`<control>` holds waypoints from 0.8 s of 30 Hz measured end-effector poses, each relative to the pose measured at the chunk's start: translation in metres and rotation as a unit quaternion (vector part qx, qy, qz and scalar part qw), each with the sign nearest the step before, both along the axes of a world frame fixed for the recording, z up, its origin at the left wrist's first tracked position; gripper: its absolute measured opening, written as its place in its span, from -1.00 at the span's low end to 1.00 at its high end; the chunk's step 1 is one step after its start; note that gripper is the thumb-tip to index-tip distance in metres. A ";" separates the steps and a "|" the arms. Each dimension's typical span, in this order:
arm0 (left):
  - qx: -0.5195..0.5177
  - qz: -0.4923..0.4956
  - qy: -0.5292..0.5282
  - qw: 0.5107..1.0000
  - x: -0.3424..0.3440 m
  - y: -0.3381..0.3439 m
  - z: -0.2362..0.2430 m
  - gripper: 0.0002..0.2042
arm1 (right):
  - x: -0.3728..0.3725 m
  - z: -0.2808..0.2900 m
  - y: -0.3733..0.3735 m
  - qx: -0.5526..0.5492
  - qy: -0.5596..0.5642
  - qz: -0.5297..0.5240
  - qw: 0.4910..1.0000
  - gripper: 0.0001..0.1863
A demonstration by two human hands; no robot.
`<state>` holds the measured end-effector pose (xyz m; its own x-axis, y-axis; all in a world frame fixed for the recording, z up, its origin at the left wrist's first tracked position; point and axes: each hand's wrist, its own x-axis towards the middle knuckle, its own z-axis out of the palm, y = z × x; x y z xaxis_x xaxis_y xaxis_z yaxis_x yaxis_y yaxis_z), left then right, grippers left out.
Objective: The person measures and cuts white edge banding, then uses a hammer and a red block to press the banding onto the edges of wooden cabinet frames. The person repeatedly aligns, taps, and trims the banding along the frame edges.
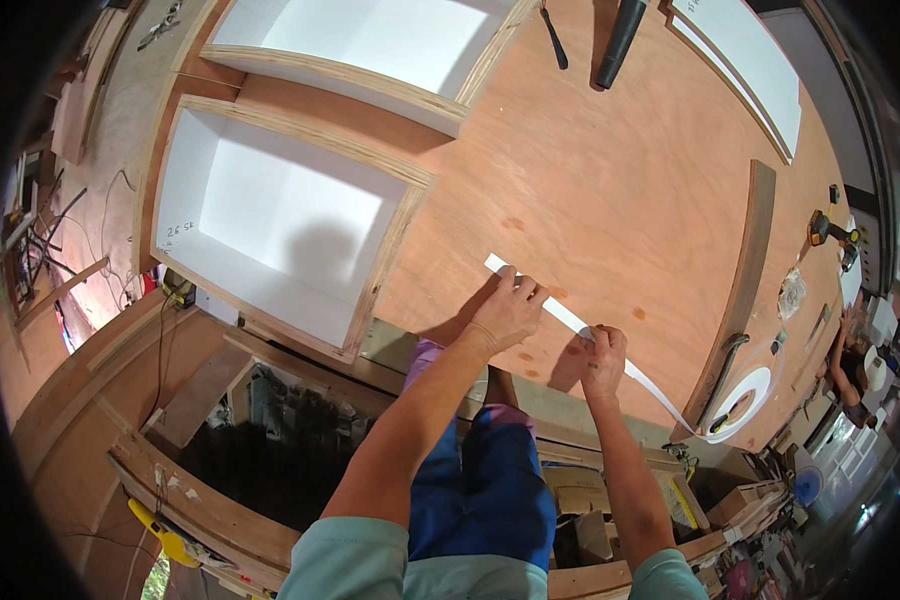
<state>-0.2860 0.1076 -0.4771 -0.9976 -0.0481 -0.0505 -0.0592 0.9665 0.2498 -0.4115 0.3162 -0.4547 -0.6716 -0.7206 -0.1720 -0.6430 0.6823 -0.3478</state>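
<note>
A narrow white strip of edge banding (pixel 567 317) runs slantwise across the plywood tabletop (pixel 620 200) in front of me. Its far end sticks out beyond my left hand (pixel 510 312), whose fingers are closed over it. Farther along, my right hand (pixel 603 362) pinches the same strip between thumb and fingers. From there the band curves off to the right toward a white roll (pixel 748 385) lying flat near the table's right edge. Whether a thin piece lies beneath the strip, I cannot tell.
Two open plywood boxes with white insides, a near one (pixel 290 230) and a far one (pixel 360 40), sit at the left. A long wooden board (pixel 750 260), a cordless drill (pixel 832 232), white panels (pixel 745 70) and a black tube (pixel 622 45) lie farther right. Another person (pixel 855 375) is at far right.
</note>
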 end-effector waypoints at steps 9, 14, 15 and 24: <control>-0.014 0.041 0.061 0.997 0.000 0.000 -0.001 -0.75 | -0.004 -0.001 0.002 0.015 0.024 0.016 0.999 -0.71; -0.012 0.043 0.070 0.997 0.000 0.000 -0.003 -0.82 | -0.004 -0.001 0.003 -0.026 0.050 0.042 0.998 -0.74; -0.019 0.051 0.078 0.995 0.001 -0.001 -0.003 -0.82 | -0.003 -0.002 0.001 -0.024 0.038 0.039 0.998 -0.74; 0.005 0.029 0.015 0.999 -0.008 0.000 0.003 -0.85 | -0.005 -0.006 0.004 -0.048 0.042 0.029 0.998 -0.77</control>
